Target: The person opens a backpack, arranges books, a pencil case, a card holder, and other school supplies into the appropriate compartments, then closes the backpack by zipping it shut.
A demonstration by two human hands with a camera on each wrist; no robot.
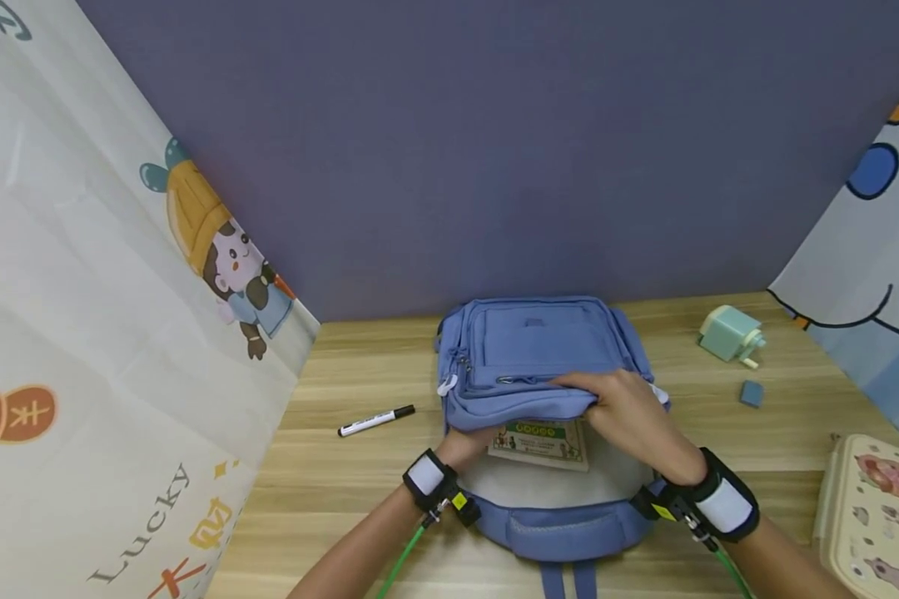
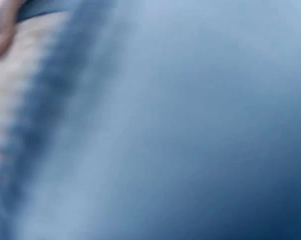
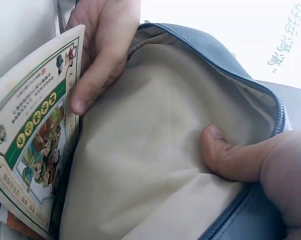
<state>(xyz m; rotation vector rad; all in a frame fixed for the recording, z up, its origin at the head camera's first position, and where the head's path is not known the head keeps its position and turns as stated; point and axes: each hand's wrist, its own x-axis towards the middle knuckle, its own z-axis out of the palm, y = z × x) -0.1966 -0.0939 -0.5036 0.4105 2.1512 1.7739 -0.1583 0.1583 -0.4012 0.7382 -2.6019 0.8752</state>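
A blue backpack (image 1: 547, 333) lies on the table with its main compartment unzipped, pale lining (image 3: 140, 130) showing. My right hand (image 1: 637, 416) grips the edge of the lifted front panel, with the thumb (image 3: 218, 152) inside against the lining. Inside the opening, my left hand (image 1: 468, 445) is partly covered by the panel. It holds the side edge of a book (image 3: 38, 130) with an illustrated green-and-cream cover; its thumb lies at that edge and its fingers pass behind. Blurred blue fabric (image 2: 180, 115) fills most of the left wrist view.
A black-capped white marker (image 1: 377, 421) lies left of the backpack. To the right are a mint-green pencil sharpener (image 1: 730, 334) with a crank, a small blue block (image 1: 752, 393) and a cream pencil case (image 1: 876, 516) with cartoon pictures. A purple-grey wall panel (image 1: 494, 150) stands behind the table.
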